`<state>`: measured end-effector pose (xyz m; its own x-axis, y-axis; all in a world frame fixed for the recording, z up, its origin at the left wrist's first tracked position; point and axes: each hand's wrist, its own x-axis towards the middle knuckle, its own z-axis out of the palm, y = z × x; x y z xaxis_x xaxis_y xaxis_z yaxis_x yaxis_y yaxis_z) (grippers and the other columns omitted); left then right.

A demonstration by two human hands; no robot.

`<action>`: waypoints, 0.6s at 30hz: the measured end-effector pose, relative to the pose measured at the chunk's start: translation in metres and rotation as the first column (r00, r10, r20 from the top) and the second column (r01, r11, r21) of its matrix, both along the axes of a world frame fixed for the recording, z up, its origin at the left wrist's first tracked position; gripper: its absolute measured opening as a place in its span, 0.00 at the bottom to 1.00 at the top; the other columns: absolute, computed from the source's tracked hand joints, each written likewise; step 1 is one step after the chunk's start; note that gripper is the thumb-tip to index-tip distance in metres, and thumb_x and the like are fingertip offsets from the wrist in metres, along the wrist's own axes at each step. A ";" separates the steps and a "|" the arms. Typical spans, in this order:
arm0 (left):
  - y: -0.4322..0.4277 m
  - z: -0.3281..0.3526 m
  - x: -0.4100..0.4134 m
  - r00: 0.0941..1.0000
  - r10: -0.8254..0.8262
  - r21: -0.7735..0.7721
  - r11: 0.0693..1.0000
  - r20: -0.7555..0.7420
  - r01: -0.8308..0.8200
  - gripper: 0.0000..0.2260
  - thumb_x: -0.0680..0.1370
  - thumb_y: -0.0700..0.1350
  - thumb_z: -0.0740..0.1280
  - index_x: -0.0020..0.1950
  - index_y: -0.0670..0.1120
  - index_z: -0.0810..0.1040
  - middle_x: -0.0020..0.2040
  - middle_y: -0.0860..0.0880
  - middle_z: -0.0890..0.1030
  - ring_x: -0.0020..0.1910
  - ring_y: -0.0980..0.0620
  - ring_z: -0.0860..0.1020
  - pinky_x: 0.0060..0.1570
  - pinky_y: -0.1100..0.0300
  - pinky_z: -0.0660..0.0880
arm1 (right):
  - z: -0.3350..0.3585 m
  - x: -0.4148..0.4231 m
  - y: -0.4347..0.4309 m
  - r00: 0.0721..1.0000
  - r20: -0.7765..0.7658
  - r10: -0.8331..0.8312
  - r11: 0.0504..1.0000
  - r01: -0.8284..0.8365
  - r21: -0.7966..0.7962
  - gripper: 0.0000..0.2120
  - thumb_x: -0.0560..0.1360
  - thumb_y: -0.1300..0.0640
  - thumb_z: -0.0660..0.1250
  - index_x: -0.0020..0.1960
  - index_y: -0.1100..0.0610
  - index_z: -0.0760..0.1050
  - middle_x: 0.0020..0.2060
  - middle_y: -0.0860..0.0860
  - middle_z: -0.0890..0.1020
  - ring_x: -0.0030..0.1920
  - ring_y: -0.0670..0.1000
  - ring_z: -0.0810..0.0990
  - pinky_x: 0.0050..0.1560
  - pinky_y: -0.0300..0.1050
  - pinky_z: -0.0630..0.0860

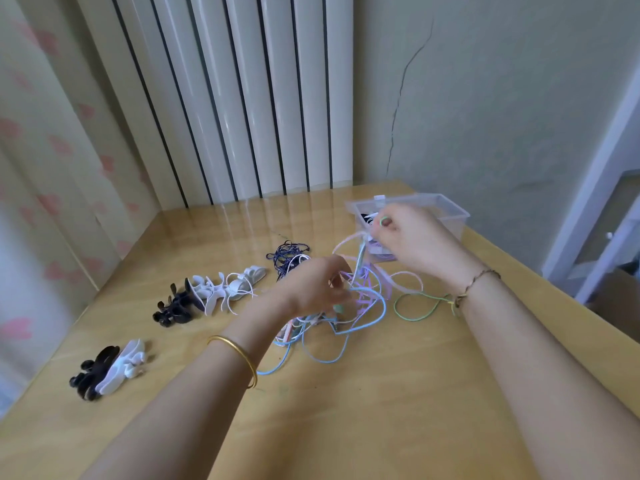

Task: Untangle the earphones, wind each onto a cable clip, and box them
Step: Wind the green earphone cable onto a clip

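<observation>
Earphone tangle [346, 306] (pastel cords) sits mid-worktop [346, 427], partly lifted. Left hand [311, 285] fingers are curled into the knot, strands pinched. Right hand [408, 237] fingers are pinched on a pink-and-green strand raised toward 1 o'clock. Cords judged light, limp, snag-prone, so best taken at a plug or bud end and fed through, not yanked. Clear box [446, 209] at 1 o'clock is open and holds what look like wound sets (dark, white, purple), partly hidden. Cable clips [221, 289] lie at 9 o'clock, a navy cord [287, 258] at 11
</observation>
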<state>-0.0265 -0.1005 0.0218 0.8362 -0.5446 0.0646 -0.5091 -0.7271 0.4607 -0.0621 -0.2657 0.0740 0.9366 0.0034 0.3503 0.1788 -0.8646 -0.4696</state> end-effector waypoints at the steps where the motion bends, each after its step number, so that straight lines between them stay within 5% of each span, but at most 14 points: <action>1: -0.001 0.003 -0.001 1.000 -0.006 -0.046 0.999 0.001 0.006 0.13 0.75 0.45 0.70 0.59 0.45 0.76 0.45 0.52 0.76 0.43 0.52 0.73 0.45 0.63 0.69 | 0.006 -0.002 0.001 0.998 0.046 0.048 0.989 -0.054 0.138 0.11 0.78 0.61 0.61 0.37 0.58 0.74 0.32 0.55 0.77 0.31 0.50 0.72 0.33 0.39 0.68; 4: -0.005 0.006 -0.003 0.998 -0.039 -0.085 0.996 -0.044 0.035 0.11 0.76 0.44 0.69 0.57 0.46 0.75 0.44 0.52 0.76 0.41 0.53 0.73 0.43 0.63 0.69 | 0.014 -0.004 0.002 0.979 0.167 0.117 0.844 -0.187 0.503 0.10 0.78 0.61 0.63 0.39 0.53 0.74 0.31 0.47 0.73 0.28 0.39 0.68 0.31 0.30 0.64; 7: -0.010 0.007 -0.004 0.993 -0.041 -0.101 0.994 -0.114 0.029 0.09 0.76 0.43 0.69 0.55 0.45 0.75 0.42 0.52 0.77 0.40 0.53 0.74 0.46 0.59 0.72 | 0.016 -0.003 0.001 0.974 0.212 0.078 0.705 -0.204 0.680 0.09 0.78 0.61 0.63 0.40 0.51 0.75 0.31 0.45 0.75 0.28 0.35 0.72 0.32 0.27 0.67; 10: -0.009 0.010 0.003 0.987 0.067 -0.246 0.964 -0.143 -0.102 0.07 0.75 0.38 0.67 0.53 0.42 0.75 0.42 0.48 0.78 0.40 0.50 0.76 0.42 0.60 0.72 | 0.016 0.000 -0.005 0.981 0.194 0.016 0.739 -0.142 0.658 0.10 0.77 0.62 0.63 0.40 0.51 0.74 0.32 0.46 0.77 0.28 0.34 0.74 0.32 0.27 0.67; 14: -0.005 0.026 0.010 0.976 0.137 -0.421 0.886 -0.167 -0.196 0.19 0.73 0.33 0.66 0.62 0.46 0.74 0.53 0.49 0.76 0.43 0.51 0.75 0.40 0.62 0.73 | 0.011 0.005 -0.010 0.991 0.131 0.002 0.718 -0.093 0.689 0.11 0.78 0.63 0.62 0.39 0.52 0.74 0.31 0.49 0.76 0.25 0.37 0.73 0.30 0.28 0.68; 18: -0.014 0.045 0.002 0.987 0.039 -0.589 0.798 -0.159 -0.127 0.15 0.73 0.33 0.64 0.55 0.48 0.78 0.43 0.53 0.79 0.40 0.58 0.75 0.39 0.71 0.71 | 0.011 0.008 -0.004 0.990 0.092 0.108 0.714 -0.142 0.686 0.12 0.78 0.65 0.62 0.38 0.54 0.74 0.30 0.49 0.75 0.29 0.43 0.73 0.31 0.32 0.70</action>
